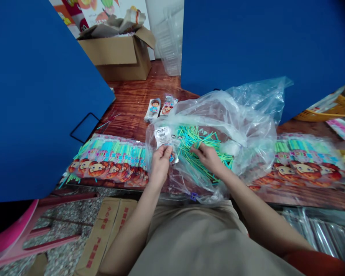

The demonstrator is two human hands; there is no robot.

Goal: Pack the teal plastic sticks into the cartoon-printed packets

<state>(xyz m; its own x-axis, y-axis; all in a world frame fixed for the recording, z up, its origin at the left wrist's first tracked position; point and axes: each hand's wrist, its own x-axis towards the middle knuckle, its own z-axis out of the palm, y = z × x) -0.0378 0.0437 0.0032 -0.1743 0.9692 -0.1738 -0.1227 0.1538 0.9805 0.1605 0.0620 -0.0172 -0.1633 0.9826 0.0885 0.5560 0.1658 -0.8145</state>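
Observation:
My left hand (160, 165) is closed, thumb against fingers, on the lower part of a small plastic packet (162, 135) with a white barcode label. My right hand (208, 156) is pinched over a loose heap of thin green and blue sticks (199, 168), with a few green ones between thumb and fingers. The heap lies in the mouth of a large clear plastic bag (215, 103), spread open on the table. How many sticks my right hand holds is too small to tell.
Overlapping rows of filled packets (112, 159) lie to the left and more packets (304, 165) to the right. Two small stacks of printed wrappers (153, 109) sit behind the bag. Blue panels (261, 42) flank the dark wooden table (129, 99). An open carton (112, 51) stands behind.

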